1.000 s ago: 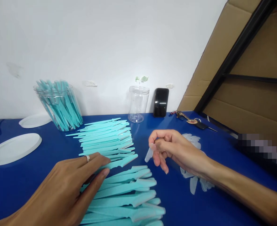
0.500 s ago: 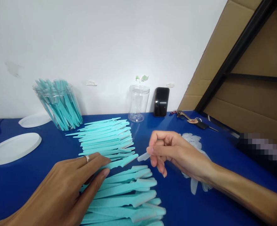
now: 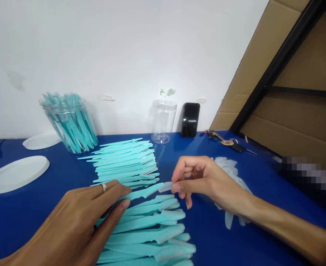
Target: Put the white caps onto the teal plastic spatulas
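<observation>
My left hand (image 3: 88, 218) is closed on the handle of a teal eyebrow razor (image 3: 143, 193), whose blade end points right. Between thumb and fingers of my right hand (image 3: 201, 179) is a small translucent blade cap (image 3: 166, 187). The cap's open end meets the razor's tip; whether the tip is inside it I cannot tell. Nearer to me, below the held razor, lies a pile of teal razors (image 3: 148, 236). Beyond it is a second row of razors (image 3: 126, 159). Loose translucent caps (image 3: 229, 170) are heaped behind my right hand, which partly hides them.
A clear jar packed with teal razors (image 3: 71, 125) stands at the back left, near two white lids (image 3: 19, 173). Against the wall are an empty clear jar (image 3: 163, 122) and a phone (image 3: 190, 120). Keys (image 3: 229, 143) lie at the back right, beside cardboard (image 3: 295, 114) and a black frame.
My right hand has moved slightly left, bringing the cap up to the razor's tip. My left hand stays almost still with the razor.
</observation>
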Motion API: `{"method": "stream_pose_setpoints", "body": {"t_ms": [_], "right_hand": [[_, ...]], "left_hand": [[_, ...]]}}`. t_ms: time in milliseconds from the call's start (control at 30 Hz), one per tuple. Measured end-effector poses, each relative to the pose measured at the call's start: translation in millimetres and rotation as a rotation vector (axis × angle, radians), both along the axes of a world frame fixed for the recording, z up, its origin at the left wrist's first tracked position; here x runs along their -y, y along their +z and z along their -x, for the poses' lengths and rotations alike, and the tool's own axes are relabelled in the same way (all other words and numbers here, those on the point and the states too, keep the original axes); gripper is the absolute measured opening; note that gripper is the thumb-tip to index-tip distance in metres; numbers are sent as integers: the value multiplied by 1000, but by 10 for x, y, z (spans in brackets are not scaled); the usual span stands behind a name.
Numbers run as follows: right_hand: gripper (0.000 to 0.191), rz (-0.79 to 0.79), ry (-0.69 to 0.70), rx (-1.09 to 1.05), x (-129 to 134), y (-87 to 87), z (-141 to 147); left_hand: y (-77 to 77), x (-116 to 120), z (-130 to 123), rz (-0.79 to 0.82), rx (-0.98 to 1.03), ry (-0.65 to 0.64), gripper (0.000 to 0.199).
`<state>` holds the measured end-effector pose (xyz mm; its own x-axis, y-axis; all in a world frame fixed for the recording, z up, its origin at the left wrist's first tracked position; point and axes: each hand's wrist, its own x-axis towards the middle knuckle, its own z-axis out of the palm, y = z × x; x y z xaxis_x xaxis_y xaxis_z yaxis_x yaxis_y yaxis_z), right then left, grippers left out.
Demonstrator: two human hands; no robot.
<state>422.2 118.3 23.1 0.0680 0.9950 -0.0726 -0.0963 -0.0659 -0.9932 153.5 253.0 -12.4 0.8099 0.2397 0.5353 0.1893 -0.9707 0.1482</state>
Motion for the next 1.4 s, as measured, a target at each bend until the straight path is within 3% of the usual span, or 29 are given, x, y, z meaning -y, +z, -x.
{"method": "stream_pose_setpoints", "body": {"t_ms": [233,533,800,1067,1400], "right_hand": [[30,-12,25,-11,34,-3,84],[30,50,23,-6,166,-70,273],[35,-57,-20,108,58,-46,97],[29,-154,-105,194,11,43,-114],[29,-88,-111,322,-21,10,-128]], "left_hand": [[27,77,-12,-100,10,-94,22],[-34,175,48,-189,-1,-124,25],[51,-46,15,-115,-8,-57,17],[117,-274,34,-66,39,-61,12],[123,-346,69,-24,39,-77,14]]}}
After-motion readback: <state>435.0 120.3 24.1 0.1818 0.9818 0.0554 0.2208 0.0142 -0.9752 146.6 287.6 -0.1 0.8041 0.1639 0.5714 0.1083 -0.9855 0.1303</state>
